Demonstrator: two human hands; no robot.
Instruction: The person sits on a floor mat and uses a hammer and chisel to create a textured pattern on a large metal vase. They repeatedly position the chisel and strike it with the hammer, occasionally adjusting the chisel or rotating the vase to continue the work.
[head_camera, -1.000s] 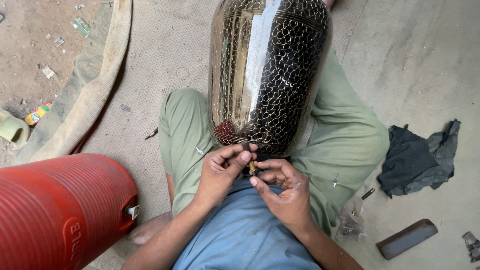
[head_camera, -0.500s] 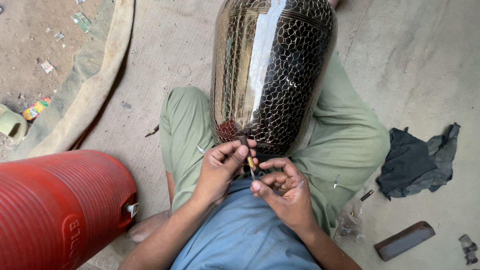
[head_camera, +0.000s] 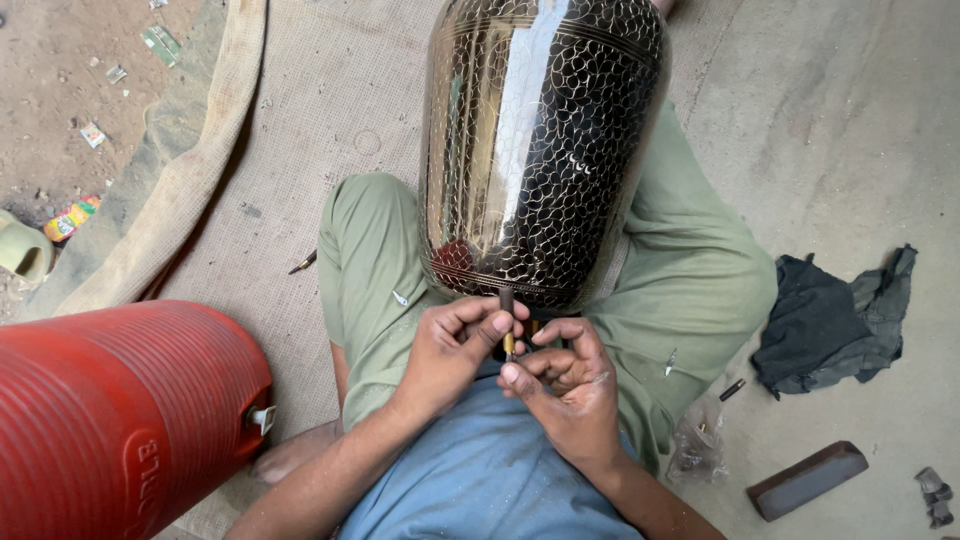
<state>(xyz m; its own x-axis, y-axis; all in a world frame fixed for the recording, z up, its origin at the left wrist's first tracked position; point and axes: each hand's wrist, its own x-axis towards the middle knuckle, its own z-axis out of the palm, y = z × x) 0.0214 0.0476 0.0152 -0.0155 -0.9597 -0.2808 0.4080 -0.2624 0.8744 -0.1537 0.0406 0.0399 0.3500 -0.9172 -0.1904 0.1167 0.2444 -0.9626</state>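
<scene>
The left hand (head_camera: 450, 345) pinched a thin engraving tool (head_camera: 507, 320) against the lower rim of the engraved metal vessel (head_camera: 540, 150), which lay across the lap at twelve o'clock. The right hand (head_camera: 565, 385) curled just beside it, fingers steadying the tool. A red cooler (head_camera: 110, 410) crowded eight o'clock; bare floor lay open at two o'clock, above a dark cloth (head_camera: 830, 320).
</scene>
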